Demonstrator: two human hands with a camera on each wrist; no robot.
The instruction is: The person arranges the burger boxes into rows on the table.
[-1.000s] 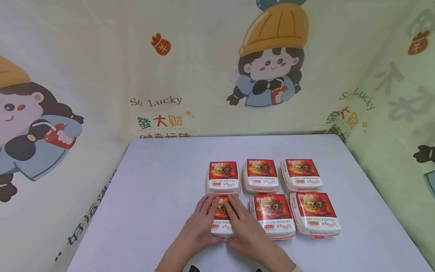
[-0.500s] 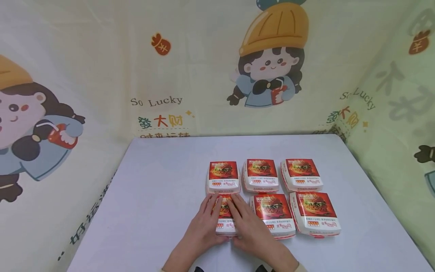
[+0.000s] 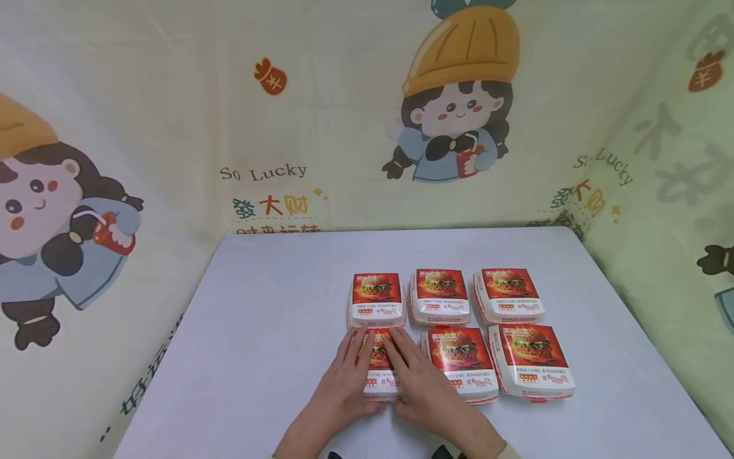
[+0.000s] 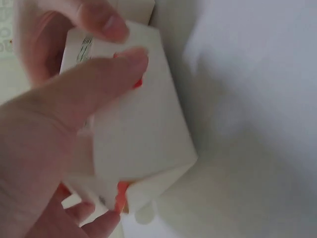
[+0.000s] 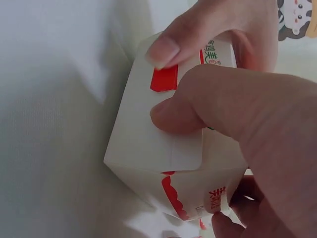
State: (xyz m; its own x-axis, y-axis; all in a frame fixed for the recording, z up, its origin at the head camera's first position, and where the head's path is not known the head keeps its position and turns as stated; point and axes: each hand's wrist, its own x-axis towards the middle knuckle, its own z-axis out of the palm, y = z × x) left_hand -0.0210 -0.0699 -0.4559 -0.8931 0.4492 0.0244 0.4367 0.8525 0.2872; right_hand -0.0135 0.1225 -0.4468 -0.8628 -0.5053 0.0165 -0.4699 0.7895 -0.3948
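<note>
Both hands grip one closed paper burger box (image 3: 380, 376) at the near left of the group. My left hand (image 3: 341, 387) lies along its left side and top, and my right hand (image 3: 423, 390) along its right side and top. In the left wrist view a thumb presses the white front face of the burger box (image 4: 143, 129) near its red tab. The right wrist view shows both thumbs on the front of the burger box (image 5: 138, 139), close to the red tab, with other fingers around its sides. Part of the printed lid is hidden under the fingers.
Beside the right hand stand a burger box (image 3: 461, 350) and another burger box (image 3: 533, 360). Behind them is a row of three: left box (image 3: 376, 296), middle box (image 3: 440, 293), right box (image 3: 509, 293). All rest on a white table (image 3: 269, 306) before a cartoon-printed cloth (image 3: 344, 115).
Both hands and the gripped burger box have shifted slightly right, nearer the neighbouring box, mostly in the first half second. Since then they have hardly moved. The other boxes stay put.
</note>
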